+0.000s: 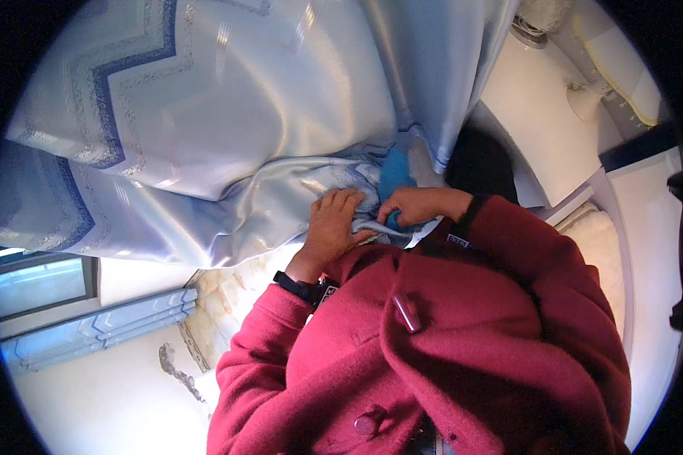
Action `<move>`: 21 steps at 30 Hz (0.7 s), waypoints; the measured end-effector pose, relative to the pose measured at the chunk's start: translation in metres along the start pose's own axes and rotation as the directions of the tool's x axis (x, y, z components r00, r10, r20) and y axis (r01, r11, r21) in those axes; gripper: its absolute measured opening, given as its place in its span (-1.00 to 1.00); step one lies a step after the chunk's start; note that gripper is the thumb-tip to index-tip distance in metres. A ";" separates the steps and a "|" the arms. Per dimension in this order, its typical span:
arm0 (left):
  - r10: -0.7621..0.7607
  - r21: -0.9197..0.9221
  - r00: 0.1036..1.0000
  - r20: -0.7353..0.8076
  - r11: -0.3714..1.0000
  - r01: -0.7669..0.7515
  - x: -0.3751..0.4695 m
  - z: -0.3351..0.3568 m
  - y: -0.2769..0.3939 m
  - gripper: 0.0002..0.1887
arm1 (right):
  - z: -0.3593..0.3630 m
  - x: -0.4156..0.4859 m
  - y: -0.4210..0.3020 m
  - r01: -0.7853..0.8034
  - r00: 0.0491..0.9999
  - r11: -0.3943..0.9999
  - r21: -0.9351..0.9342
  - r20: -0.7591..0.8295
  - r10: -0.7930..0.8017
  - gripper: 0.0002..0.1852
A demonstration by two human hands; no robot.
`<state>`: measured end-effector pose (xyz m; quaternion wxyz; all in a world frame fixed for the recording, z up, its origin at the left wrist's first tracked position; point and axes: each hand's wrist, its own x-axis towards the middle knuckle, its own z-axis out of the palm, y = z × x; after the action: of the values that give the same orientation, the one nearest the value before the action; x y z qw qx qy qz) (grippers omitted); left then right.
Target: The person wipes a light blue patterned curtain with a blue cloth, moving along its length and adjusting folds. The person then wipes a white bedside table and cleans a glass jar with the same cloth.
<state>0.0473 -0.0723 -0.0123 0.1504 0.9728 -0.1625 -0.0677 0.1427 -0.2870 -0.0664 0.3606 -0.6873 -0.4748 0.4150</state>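
A large satin curtain [205, 131], pale blue and silver with dark blue zigzag bands, spreads in front of me and bunches up near my lap. On a gathered fold of it my left hand [333, 219] rests palm down, fingers forward and thumb out to the side. Beside it, my right hand [412, 206] has curled its fingers around a bright blue cloth [395, 176], which lies against the curtain's folds. What the right fingertips press on is partly hidden. Both wrists wear black bands over or beside red coat sleeves [523, 239].
White furniture with a flat top [546, 114] stands at the right. A dark shape [482, 162] sits between it and the curtain. To the left are a window [42, 284], another blue curtain [102, 324] and a wall with a damaged patch [176, 367].
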 end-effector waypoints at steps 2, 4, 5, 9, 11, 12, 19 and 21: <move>0.026 0.085 1.000 -0.011 0.996 -0.025 0.001 0.007 0.003 -0.46 | -0.024 -0.019 -0.004 0.102 0.992 0.995 0.005 0.076 -0.102 -0.51; 0.150 0.111 0.988 0.023 0.982 -0.152 -0.002 0.002 -0.002 -0.60 | -0.057 -0.042 -0.012 0.034 0.996 0.983 0.182 -0.091 -0.018 -0.53; 0.193 0.135 0.978 0.084 0.970 -0.203 -0.004 -0.002 -0.004 -0.67 | -0.069 -0.046 -0.022 0.016 0.954 0.967 0.255 -0.294 0.062 -0.50; 0.043 -0.484 0.991 0.127 0.875 0.024 -0.022 -0.015 -0.012 -0.72 | -0.063 -0.028 -0.061 0.356 0.712 0.929 0.099 -0.673 -0.200 -0.39; -0.113 -0.732 0.978 0.176 0.649 0.206 -0.045 -0.020 -0.020 -0.77 | -0.026 0.001 -0.062 0.539 0.672 0.833 -0.126 -0.532 -0.516 -0.32; -0.284 -0.875 0.958 0.042 0.452 0.172 -0.062 -0.022 -0.024 -0.74 | -0.006 0.017 -0.058 0.632 0.704 0.774 0.039 -0.445 -0.553 -0.33; -0.720 -0.820 0.656 -0.227 -0.223 -0.528 -0.116 -0.081 -0.084 -0.51 | -0.050 -0.012 0.028 -0.414 0.823 0.910 0.022 -0.419 0.384 -0.40; -0.839 -0.850 0.522 -0.153 -0.158 -0.503 -0.098 -0.077 -0.074 -0.52 | -0.056 0.000 -0.008 -0.075 0.798 0.997 0.020 -0.598 0.072 -0.39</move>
<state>-0.0083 0.0485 0.0454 0.8502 0.4000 0.2194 0.2629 0.1912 -0.2906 -0.0367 0.4740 -0.8017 -0.3109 0.1896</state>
